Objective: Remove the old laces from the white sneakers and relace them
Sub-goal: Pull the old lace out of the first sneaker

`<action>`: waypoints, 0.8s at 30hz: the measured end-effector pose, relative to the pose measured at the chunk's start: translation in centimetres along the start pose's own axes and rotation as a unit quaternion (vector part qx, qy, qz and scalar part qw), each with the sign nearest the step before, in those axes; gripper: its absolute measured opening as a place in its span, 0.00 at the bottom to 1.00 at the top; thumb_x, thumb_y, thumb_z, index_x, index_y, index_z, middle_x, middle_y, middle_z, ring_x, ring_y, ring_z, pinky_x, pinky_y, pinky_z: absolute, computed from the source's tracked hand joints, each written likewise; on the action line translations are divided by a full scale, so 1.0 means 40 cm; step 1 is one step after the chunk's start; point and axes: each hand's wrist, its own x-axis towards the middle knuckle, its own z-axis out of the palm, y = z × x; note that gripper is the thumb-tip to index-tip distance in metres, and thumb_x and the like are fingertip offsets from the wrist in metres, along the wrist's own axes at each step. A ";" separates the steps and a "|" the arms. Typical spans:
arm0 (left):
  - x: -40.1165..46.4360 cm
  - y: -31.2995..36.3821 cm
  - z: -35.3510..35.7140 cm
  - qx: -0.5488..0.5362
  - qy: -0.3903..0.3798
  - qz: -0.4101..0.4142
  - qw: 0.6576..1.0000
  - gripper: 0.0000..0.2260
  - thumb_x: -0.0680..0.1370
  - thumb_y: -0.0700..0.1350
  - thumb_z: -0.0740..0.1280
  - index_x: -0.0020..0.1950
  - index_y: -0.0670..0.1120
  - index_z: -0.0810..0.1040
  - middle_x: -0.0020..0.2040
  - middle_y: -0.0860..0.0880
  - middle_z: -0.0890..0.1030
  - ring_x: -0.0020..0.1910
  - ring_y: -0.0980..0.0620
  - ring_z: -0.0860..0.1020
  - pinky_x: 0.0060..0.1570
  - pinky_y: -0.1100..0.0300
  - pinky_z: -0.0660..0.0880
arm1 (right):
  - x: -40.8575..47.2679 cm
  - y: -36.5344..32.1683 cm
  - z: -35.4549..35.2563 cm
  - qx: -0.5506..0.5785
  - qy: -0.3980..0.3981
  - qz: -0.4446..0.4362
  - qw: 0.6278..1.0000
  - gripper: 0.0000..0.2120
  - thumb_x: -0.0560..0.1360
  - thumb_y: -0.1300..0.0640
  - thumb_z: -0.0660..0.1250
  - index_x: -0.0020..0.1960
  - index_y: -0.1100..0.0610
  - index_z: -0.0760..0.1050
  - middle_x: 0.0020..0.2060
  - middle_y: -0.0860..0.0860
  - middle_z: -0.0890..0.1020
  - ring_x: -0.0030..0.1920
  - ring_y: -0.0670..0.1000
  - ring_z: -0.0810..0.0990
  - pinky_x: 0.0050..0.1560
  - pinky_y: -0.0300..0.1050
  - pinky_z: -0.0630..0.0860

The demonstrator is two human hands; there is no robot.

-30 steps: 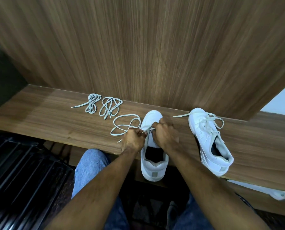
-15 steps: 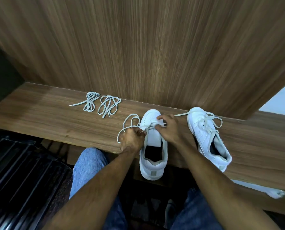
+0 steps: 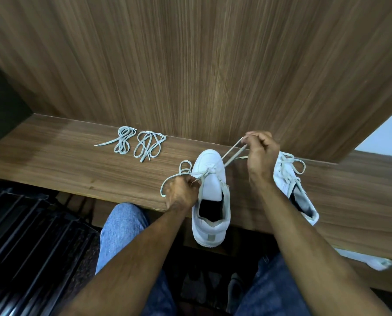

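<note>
A white sneaker (image 3: 209, 199) stands on the wooden shelf (image 3: 76, 165), heel over the front edge. A pale lace (image 3: 232, 151) runs through its lowest eyelets. My right hand (image 3: 262, 153) pinches one end of that lace, raised up and to the right of the toe. My left hand (image 3: 182, 193) grips the other part at the shoe's left side, with a loop (image 3: 174, 176) trailing on the shelf. A second white sneaker (image 3: 293, 185), laced, lies to the right, partly behind my right hand.
Two loose coiled laces (image 3: 124, 142) (image 3: 149, 145) lie on the shelf to the left. A wooden panel (image 3: 190, 65) rises right behind the shelf. A black slatted rack (image 3: 30, 236) sits lower left. My knees in jeans (image 3: 122, 229) are below the shelf.
My right hand has pulled the lace end up and to the right, away from the toe, drawing the lace taut. The loop on the left has shrunk. My left hand stayed put.
</note>
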 end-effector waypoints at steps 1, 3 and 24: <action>-0.002 0.001 -0.001 0.001 -0.001 -0.002 1.000 0.10 0.74 0.54 0.68 0.47 0.51 0.83 0.46 0.43 0.83 0.51 0.39 0.79 0.49 0.53 0.76 | 0.003 0.006 -0.003 -0.070 -0.013 -0.013 0.997 0.05 0.70 0.64 0.66 0.36 0.59 0.78 0.42 0.55 0.77 0.38 0.41 0.76 0.42 0.39 0.70; -0.005 0.004 -0.001 -0.001 -0.006 -0.007 1.000 0.09 0.74 0.55 0.68 0.47 0.51 0.83 0.46 0.43 0.83 0.51 0.40 0.79 0.50 0.54 0.76 | -0.004 0.038 -0.005 -0.291 -0.090 -0.043 0.952 0.10 0.71 0.59 0.67 0.52 0.55 0.77 0.54 0.52 0.76 0.49 0.49 0.78 0.46 0.46 0.71; 0.001 0.001 0.000 0.006 -0.017 -0.005 1.000 0.09 0.75 0.56 0.67 0.47 0.52 0.82 0.49 0.43 0.83 0.53 0.40 0.79 0.51 0.53 0.76 | 0.033 0.002 0.005 -0.071 -0.013 -0.051 0.996 0.04 0.68 0.62 0.65 0.38 0.61 0.78 0.43 0.54 0.77 0.38 0.38 0.75 0.43 0.38 0.71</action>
